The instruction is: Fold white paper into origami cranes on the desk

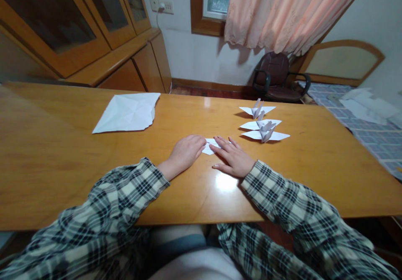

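Note:
A small folded white paper (210,146) lies on the wooden table (63,167) between my hands. My left hand (186,152) rests curled on its left edge, fingers bent down onto the paper. Stretched flat, the fingers of my right hand (231,157) press on the paper's right part. Most of the paper is hidden under the fingers. Both arms wear plaid sleeves.
Three finished white paper cranes (263,125) stand in a row just beyond my right hand. A large creased white sheet (128,111) lies at the far left. Behind the table are a dark office chair (276,79), wooden cabinets (94,33) and a bed with papers (367,104).

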Motion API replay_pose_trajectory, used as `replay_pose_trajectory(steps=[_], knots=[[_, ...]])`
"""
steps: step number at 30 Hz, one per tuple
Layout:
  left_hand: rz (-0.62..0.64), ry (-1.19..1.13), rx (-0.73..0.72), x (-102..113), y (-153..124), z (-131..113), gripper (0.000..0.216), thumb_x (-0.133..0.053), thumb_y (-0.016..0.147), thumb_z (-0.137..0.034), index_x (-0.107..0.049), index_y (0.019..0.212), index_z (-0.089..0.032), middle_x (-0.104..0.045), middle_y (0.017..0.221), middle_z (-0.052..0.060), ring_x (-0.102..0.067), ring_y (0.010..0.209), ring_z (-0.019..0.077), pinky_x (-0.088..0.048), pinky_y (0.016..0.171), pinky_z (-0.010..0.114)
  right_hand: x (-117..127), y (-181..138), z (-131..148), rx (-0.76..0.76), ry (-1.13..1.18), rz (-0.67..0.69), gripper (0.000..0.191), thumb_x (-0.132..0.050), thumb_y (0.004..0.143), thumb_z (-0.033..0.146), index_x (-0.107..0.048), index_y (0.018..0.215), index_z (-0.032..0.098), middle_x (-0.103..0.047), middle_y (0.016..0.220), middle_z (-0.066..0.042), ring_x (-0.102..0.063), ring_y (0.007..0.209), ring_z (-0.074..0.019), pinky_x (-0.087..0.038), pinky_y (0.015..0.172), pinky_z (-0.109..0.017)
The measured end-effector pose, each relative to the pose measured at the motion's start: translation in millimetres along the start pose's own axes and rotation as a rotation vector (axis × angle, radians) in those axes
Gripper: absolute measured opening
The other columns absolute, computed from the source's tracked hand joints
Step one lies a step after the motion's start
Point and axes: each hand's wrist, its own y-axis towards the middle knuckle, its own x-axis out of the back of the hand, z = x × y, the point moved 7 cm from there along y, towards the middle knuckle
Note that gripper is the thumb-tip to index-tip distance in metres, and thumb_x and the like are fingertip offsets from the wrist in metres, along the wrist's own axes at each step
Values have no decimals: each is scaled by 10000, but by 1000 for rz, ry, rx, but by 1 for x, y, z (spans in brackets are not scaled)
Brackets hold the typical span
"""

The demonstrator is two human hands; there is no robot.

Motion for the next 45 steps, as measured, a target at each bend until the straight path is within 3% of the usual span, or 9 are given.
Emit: replay_pose_trajectory(steps=[18, 27, 37, 45], knots=[[0, -90, -29, -2, 1, 6, 160, -487, 975, -266, -612, 1012, -173, -663, 1019, 81, -585, 991, 238, -473, 881, 371, 3, 1, -3, 10, 35, -9, 710, -499, 918, 610, -423, 1477, 178, -288, 1591, -206, -247, 1493, -307, -190, 1187, -596], [-8, -246, -58, -1, 0, 16, 162, -498, 958, -249, -626, 1045, -202, -654, 1085, 77, -566, 1044, 229, -459, 948, 403, 9, -1, -15, 78, 154, -17, 572, -546, 927, 513, -500, 1424, 233, -390, 1552, -159, -343, 1455, -275, -244, 1171, -590], [0, -261, -64, -2, 1, 19, 179, -493, 956, -255, -631, 1054, -196, -660, 1112, 81, -567, 1069, 232, -457, 974, 413, 10, 2, -10, 45, 97, -4, 483, -490, 971, 448, -546, 1390, 214, -411, 1537, -166, -363, 1446, -280, -280, 1159, -582], [15, -293, -85, -3, 0, 22, 215, -481, 956, -248, -637, 1097, -205, -661, 1169, 77, -574, 1108, 224, -458, 1001, 427, 13, 1, -24, 97, 227, -21, 438, -533, 955, 434, -587, 1348, 250, -447, 1518, -133, -396, 1429, -247, -280, 1173, -550]])
